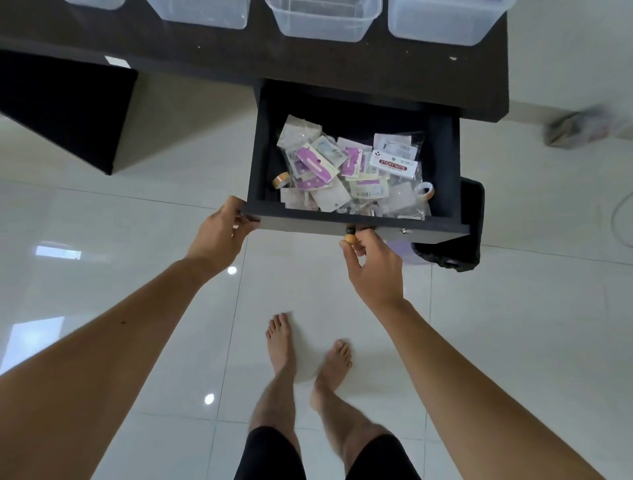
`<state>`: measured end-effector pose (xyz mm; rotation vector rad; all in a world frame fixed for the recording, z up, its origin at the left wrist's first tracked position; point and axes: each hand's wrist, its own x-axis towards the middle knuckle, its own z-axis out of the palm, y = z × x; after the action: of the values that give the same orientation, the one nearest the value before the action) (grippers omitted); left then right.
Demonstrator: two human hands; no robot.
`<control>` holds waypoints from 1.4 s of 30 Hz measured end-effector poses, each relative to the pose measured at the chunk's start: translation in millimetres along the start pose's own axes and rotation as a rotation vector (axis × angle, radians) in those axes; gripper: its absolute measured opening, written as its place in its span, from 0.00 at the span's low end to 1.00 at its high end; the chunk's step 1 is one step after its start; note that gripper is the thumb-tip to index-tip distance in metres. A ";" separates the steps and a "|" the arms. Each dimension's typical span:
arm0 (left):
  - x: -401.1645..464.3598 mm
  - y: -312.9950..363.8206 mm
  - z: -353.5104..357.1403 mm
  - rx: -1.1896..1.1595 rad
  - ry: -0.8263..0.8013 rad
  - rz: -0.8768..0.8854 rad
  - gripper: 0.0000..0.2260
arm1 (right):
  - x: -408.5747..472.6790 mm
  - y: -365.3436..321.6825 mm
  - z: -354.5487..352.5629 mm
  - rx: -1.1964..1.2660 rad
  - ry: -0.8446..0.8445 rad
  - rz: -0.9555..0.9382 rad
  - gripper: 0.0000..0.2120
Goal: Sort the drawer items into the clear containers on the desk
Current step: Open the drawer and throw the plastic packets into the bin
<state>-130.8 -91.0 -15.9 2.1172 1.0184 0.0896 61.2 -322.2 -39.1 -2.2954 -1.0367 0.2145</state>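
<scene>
Item 1: one black rectangular wooden drawer (442, 164), standing pulled out from under the dark desk top (205, 58). It is holding a loose heap of small packets (342, 171), too overlapped to count exactly; at least three are showing purple card backing. One white pack with a red label (394, 164) reading "STICKY NOTE" is lying on the right of the heap. Two tape rolls are showing: one orange-brown roll (280, 180) leaning near the left wall, one clear-white roll (424, 190) lying near the right wall.

Item 2: four clear plastic containers, sitting in a row along the far edge of the desk top, all cut off by the top of the view: first (96, 3), second (205, 13), third (322, 24), fourth (442, 24).

Item 3: two bare hands. The left hand (219, 233) is gripping the front left corner of the drawer, fingers curling over its edge. The right hand (373, 263) is pinching one small round tan knob (349, 237) on the drawer front between thumb and fingertips. One small silver lock (406, 232) is sitting to the right of the knob.

Item 4: one black bin (462, 240), standing below the drawer's right corner, partly hidden. Two bare feet are standing on the glossy white tiled floor (137, 308). One blurred object (579, 130) is lying on the floor at right; its kind cannot be told.
</scene>
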 end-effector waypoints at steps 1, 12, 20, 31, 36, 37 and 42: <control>-1.0 -0.5 -1.0 0.001 -0.001 0.005 0.09 | 0.0 0.3 -0.5 0.007 -0.019 0.011 0.10; -6.6 33.1 -30.0 0.156 0.206 0.214 0.20 | 5.0 -15.2 -50.9 0.119 0.088 -0.005 0.10; 46.5 108.6 -11.6 -0.039 0.069 0.217 0.20 | 90.0 1.0 -103.0 0.144 0.170 0.001 0.08; 121.2 106.1 31.5 0.155 0.044 0.104 0.28 | 167.7 44.6 -77.3 -0.109 -0.146 0.233 0.22; 135.4 103.4 40.3 0.210 0.047 0.054 0.32 | 182.5 40.2 -67.2 -0.179 -0.148 0.354 0.28; 137.0 102.5 41.3 0.213 0.022 0.050 0.33 | 183.1 40.1 -65.5 -0.175 -0.151 0.367 0.30; 139.8 92.6 42.1 0.165 -0.047 0.043 0.32 | 182.5 41.8 -58.0 -0.199 -0.195 0.435 0.42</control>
<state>38.5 -55.6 -18.4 2.2799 0.9812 -0.0240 233.6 -237.8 0.6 -2.7064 -0.6571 0.5397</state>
